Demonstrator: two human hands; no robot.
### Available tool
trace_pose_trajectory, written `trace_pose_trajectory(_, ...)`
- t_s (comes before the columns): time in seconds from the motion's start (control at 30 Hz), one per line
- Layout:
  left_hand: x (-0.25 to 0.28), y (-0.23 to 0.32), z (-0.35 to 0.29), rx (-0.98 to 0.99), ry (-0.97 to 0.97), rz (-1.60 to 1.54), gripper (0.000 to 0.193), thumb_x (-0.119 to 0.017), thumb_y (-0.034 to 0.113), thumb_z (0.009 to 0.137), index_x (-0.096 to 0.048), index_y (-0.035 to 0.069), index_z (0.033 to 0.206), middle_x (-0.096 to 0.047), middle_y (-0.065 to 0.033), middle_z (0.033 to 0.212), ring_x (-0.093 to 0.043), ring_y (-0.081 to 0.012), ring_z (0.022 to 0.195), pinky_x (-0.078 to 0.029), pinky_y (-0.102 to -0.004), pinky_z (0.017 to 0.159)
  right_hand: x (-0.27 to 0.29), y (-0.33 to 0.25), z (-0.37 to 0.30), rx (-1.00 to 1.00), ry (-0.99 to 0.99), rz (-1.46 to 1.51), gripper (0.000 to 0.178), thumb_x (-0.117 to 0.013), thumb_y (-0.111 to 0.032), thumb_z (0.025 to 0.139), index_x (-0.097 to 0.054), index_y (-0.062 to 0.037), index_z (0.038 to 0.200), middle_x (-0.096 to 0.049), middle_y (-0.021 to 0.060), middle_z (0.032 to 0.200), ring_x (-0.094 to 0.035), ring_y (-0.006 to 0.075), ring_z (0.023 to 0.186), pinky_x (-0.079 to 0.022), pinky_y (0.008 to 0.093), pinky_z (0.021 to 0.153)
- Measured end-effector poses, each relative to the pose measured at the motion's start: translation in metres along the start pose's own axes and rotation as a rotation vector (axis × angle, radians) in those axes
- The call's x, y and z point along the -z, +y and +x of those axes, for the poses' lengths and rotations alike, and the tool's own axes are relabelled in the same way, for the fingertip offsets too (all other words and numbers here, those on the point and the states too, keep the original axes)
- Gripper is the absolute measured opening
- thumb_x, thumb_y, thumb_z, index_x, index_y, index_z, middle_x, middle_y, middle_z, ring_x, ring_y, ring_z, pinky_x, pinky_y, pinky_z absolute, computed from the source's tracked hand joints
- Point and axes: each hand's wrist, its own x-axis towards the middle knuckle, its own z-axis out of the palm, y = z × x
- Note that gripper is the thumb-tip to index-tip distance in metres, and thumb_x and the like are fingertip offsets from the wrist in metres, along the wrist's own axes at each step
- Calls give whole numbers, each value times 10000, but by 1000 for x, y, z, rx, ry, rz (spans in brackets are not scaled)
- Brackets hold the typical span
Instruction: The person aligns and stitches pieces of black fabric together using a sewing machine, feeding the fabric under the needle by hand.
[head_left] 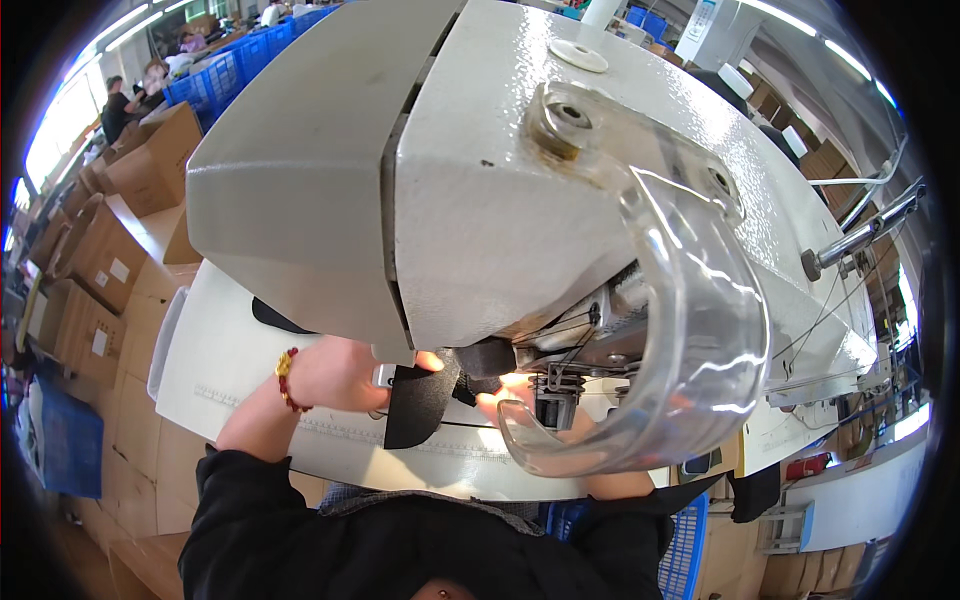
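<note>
A white sewing machine (pixel 520 200) fills the middle of the view, its needle area (pixel 558 390) lit by a lamp. My left hand (pixel 345 375), with a red and yellow bead bracelet at the wrist, grips a curved black fabric piece (pixel 420 405) left of the needle. The thumb lies along the fabric's upper edge. My right hand (pixel 505 395) pinches the same piece at its right side, close to the needle. Much of that hand is hidden behind the machine parts and the clear plastic guard (pixel 700 300).
The white machine table (pixel 235 370) carries a printed ruler strip near its front edge. Another black piece (pixel 278 316) lies at its far left. Cardboard boxes (pixel 155 160) and blue crates (pixel 205 88) stand at left. Under the table's right front is a blue basket (pixel 685 545).
</note>
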Motion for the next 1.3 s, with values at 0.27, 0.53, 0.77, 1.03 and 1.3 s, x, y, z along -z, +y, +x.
trace_pose_trajectory(0.27,-19,-28,-6,-383,211,118,269,-712,11,607,-735,48,872,-674,-70,912,-656,-232,800,-527,-358,723,1,15,15,419,40,-214,343,-703,-254,790,-699,-12,1032,-702,146,1034,-700,300,845,-567,374,726)
trace_pose_trajectory(0.53,-24,-48,-20,-321,188,387,235,-736,36,684,-684,34,912,-652,-91,995,-645,-233,787,-524,-325,702,8,-61,-46,217,-75,-210,329,-700,-254,797,-700,-9,1016,-701,141,992,-691,298,796,-567,391,716)
trace_pose_trajectory(0.77,-30,-51,-7,-302,233,219,284,-799,86,704,-683,32,958,-648,-86,946,-649,-252,780,-521,-343,671,-21,-11,-39,68,-185,-192,317,-698,-254,804,-701,-6,1002,-699,136,956,-682,296,753,-567,405,706)
trace_pose_trajectory(1.03,-3,-11,-11,-288,130,237,426,-880,214,626,-696,125,1000,-653,-77,1023,-637,-267,922,-503,-368,729,12,-11,7,-32,-350,31,282,-609,-230,898,-509,7,1012,-531,135,927,-546,245,927,-455,325,844)
trace_pose_trajectory(1.3,-16,23,-19,-423,48,494,232,-809,130,705,-649,-3,808,-621,-90,944,-668,-293,944,-604,-353,724,16,-10,10,-543,-566,1052,382,-717,-252,828,-387,-90,725,-351,3,762,-346,133,716,-294,294,614)
